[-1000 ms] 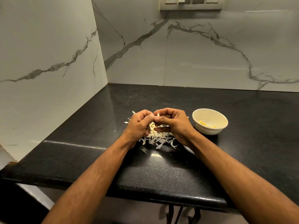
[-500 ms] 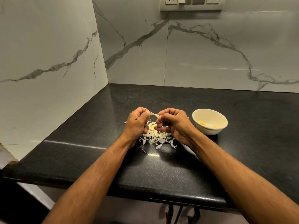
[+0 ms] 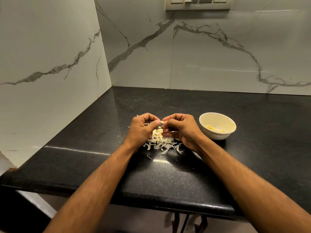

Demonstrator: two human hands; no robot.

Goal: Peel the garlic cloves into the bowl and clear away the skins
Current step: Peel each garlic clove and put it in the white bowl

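Over the skin pile (image 3: 160, 142) on the black granite counter (image 3: 168, 179), both hands raised and close together: left hand (image 3: 141, 130) with fingers curled, thumb pressed to the end of a garlic clove (image 3: 162, 122); right hand (image 3: 180, 130) curled too, pinching the same clove from the other side. Just right of the right hand, apart from it, a cream bowl (image 3: 217, 126) with a few peeled cloves (image 3: 212, 128) inside. Behind, marble wall tiles (image 3: 218, 56) and a switch panel (image 3: 198, 3).
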